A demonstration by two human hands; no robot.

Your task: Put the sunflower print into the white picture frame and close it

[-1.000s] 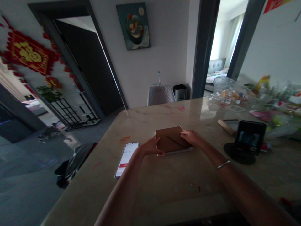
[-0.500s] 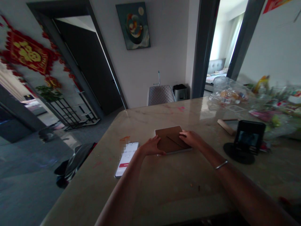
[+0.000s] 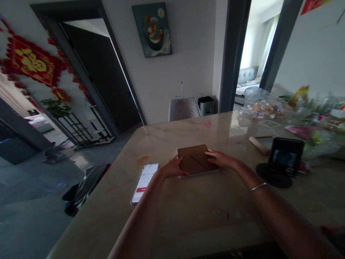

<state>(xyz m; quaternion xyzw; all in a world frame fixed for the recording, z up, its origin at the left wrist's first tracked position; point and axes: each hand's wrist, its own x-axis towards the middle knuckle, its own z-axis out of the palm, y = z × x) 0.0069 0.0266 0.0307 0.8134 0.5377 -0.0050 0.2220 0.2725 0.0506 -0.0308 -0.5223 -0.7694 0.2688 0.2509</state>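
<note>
A flat brown rectangular board with a pale edge lies on the stone-look table. A dark diagonal line or strip crosses its face. My left hand grips its left edge, thumb on the near corner and fingers at the far side. On the right edge rests my right hand, fingertips on the board's face, with a thin bracelet on that wrist. Left of my left hand lies a phone with a lit timer screen, partly covered by my forearm.
At the right stands a black device on a round base, with a light wooden frame behind it. Plastic bags and packages crowd the back right. A quilted chair stands beyond the far edge.
My right forearm and wrist have shifted slightly to the right, and the right fingers look a little more stretched over the board. The board and left hand are nearly unchanged.
</note>
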